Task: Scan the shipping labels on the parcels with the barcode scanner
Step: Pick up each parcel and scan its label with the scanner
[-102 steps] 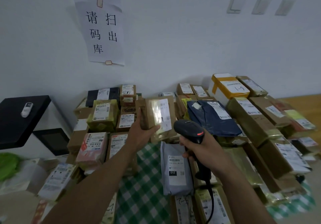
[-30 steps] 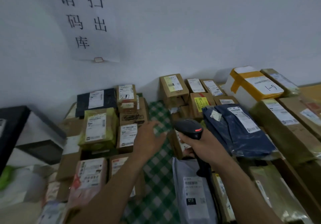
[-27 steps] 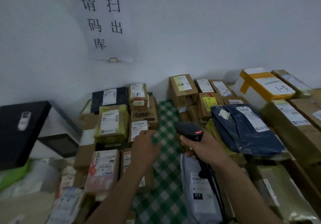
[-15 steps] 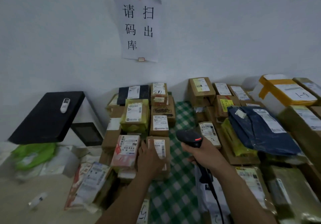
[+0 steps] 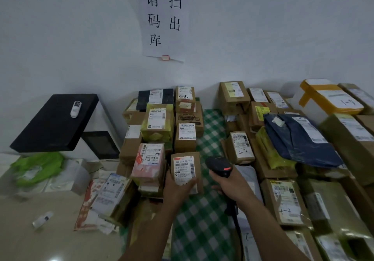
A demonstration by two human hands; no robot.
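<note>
A green checked cloth (image 5: 202, 220) is spread over the surface between two banks of parcels. Above it, a small brown parcel (image 5: 199, 171) is gripped at its lower end by the curled fingers of the left hand (image 5: 178, 188), with its white shipping label (image 5: 183, 168) turned upward. Just to its right, the barcode scanner (image 5: 219, 165) is held by the handle in the closed fingers of the right hand (image 5: 232, 181), and a red light shows on its head. Further back, taped cartons and a navy mailing bag (image 5: 299, 141) are stacked, and their contents are hidden. A paper sign (image 5: 164, 17) is fixed to the wall.
</note>
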